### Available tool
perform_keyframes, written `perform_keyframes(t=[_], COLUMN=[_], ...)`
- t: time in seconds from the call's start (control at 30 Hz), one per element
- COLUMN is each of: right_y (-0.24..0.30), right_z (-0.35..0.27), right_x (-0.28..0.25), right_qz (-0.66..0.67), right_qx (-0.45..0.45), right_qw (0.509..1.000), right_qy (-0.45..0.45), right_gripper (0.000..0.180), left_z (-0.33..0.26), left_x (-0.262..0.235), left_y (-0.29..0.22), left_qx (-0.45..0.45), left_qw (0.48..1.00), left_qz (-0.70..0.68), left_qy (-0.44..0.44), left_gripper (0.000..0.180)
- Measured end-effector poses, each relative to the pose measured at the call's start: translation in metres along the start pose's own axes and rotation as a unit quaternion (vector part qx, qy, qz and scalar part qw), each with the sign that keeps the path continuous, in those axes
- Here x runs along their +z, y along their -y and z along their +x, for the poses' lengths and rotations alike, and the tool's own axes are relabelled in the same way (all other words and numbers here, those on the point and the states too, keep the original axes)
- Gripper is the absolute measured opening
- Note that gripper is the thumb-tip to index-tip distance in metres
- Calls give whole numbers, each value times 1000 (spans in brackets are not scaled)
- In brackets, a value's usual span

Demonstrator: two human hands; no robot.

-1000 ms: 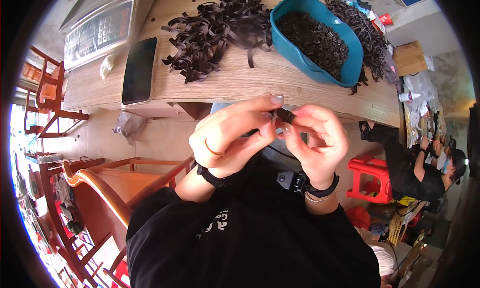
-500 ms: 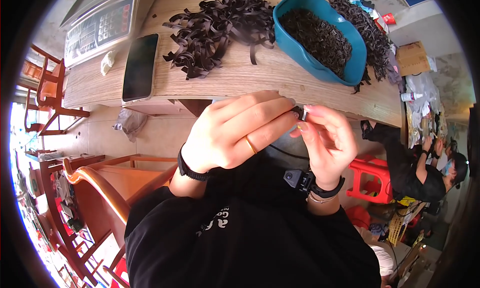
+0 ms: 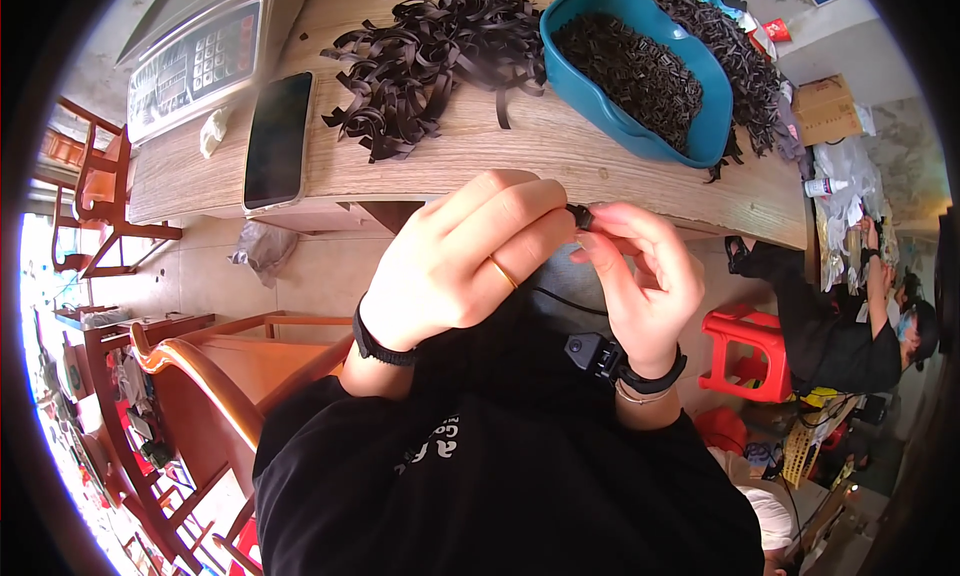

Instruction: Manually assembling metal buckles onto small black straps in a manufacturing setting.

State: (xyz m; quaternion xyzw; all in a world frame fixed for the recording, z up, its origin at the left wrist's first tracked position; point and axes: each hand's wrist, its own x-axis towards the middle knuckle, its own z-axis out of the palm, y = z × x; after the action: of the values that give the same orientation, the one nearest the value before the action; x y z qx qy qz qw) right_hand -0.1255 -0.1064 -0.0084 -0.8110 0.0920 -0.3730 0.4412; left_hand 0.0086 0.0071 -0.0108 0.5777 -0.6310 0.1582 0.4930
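Observation:
Just in front of the table edge, my two hands meet over a small black piece [image 3: 580, 216], its exact kind hard to make out. My left hand [image 3: 460, 256] is closed, fingertips pressed on the piece and partly hiding it; a gold ring circles one finger. From the other side, my right hand [image 3: 648, 281] pinches the piece between thumb and fingers. Beyond them lies a heap of dark, flat strips [image 3: 440, 61]. Right of that heap, a teal basin [image 3: 625, 131] holds many short black pieces [image 3: 630, 76].
A phone [image 3: 279, 141] and a scale [image 3: 200, 61] occupy the table's left side, with crumpled white tissue [image 3: 213, 131] between. Another dark pile [image 3: 725, 61] lies beyond the basin. A wooden chair [image 3: 200, 366] stands left, a red stool [image 3: 748, 354] right, near a co-worker [image 3: 850, 341].
Both hands have shifted slightly left, still gripping the small piece, whose dark side now shows between the fingertips. At right, the co-worker has moved their arms and head.

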Motion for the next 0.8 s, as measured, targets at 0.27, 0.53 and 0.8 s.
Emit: perform_keyframes(t=[0.27, 0.53, 0.8], right_y=[1, 6, 5], right_z=[1, 0, 0], right_x=[5, 1, -2], right_qz=[11, 167, 277], right_qx=[3, 60, 104], right_qw=[1000, 983, 955], right_qy=[-15, 35, 15], right_gripper=[18, 18, 21], left_z=[1, -1, 1], left_x=[1, 4, 13], left_y=[-2, 7, 9], left_qx=[-6, 8, -3], left_qw=[1000, 989, 972], left_qz=[20, -139, -228], left_qy=[1, -48, -50], left_gripper=[30, 27, 22])
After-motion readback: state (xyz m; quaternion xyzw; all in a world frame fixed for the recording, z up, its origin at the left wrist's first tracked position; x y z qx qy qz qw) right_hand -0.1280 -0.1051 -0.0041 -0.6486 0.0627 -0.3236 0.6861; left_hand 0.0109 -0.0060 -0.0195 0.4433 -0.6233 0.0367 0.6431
